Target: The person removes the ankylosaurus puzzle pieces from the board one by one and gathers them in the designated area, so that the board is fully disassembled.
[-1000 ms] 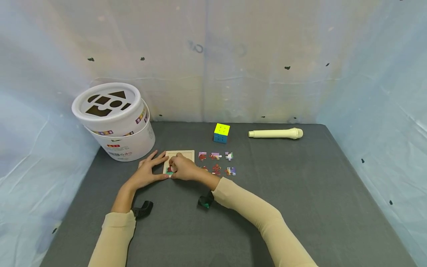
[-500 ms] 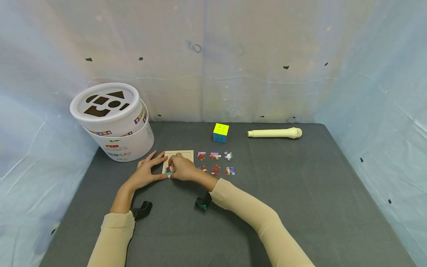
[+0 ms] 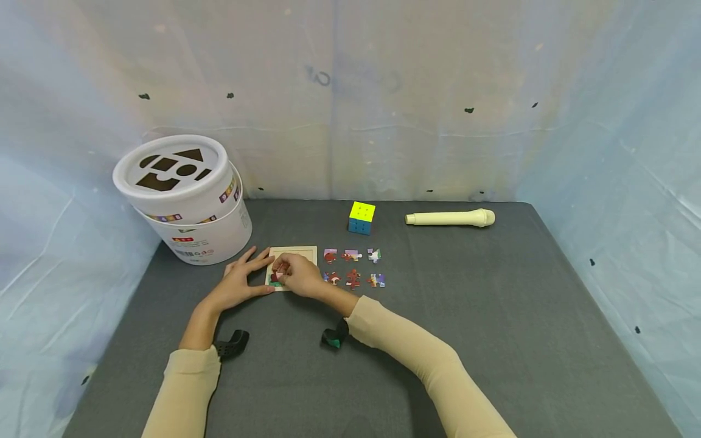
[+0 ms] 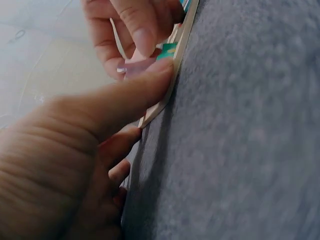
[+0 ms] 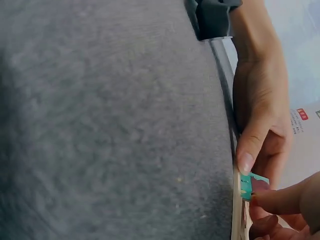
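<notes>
A small wooden puzzle tray (image 3: 300, 249) lies on the grey table. My left hand (image 3: 237, 285) rests against its left side with fingers spread and the thumb at its near-left corner. Over the tray, my right hand (image 3: 300, 275) pinches a puzzle piece between thumb and fingers. In the right wrist view this puzzle piece (image 5: 259, 184) shows green and dark pink, tilted up at the tray's corner. The left wrist view has the left thumb (image 4: 157, 75) right beside the piece's green part. The right hand covers much of the tray's inside.
Several loose puzzle pieces (image 3: 353, 278) lie in two rows right of the tray. Behind them stands a yellow-and-blue puzzle cube (image 3: 361, 219). A cream toy microphone (image 3: 450, 218) lies at the back right. A white bucket with a shape-cutout lid (image 3: 188, 207) stands at the back left.
The right hand's fingers have shifted slightly and its wrist has turned a little over the near-left part of the tray. The left hand stays at the tray's edge.
</notes>
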A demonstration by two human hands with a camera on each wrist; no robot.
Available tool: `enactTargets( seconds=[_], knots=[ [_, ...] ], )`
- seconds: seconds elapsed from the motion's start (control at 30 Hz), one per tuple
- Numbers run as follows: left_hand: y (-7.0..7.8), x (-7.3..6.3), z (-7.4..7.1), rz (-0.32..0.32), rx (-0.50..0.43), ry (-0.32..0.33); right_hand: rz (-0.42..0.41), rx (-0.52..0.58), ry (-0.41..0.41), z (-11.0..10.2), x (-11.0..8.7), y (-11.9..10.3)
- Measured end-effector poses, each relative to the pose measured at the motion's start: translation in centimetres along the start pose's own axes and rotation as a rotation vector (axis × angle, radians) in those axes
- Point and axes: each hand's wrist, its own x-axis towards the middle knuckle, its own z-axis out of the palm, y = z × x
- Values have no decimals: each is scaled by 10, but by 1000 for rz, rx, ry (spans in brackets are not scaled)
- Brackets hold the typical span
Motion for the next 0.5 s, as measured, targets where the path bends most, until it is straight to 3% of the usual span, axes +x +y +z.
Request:
enactTargets(
  seconds=[0.3,0.5],
  knots=[
    [1,-3,-5,7,6,-20,-41,172,37,-4,-4,6],
    [2,-3,-4,9,9,-21,-102,193,15,-18,-31,13]
  ],
)
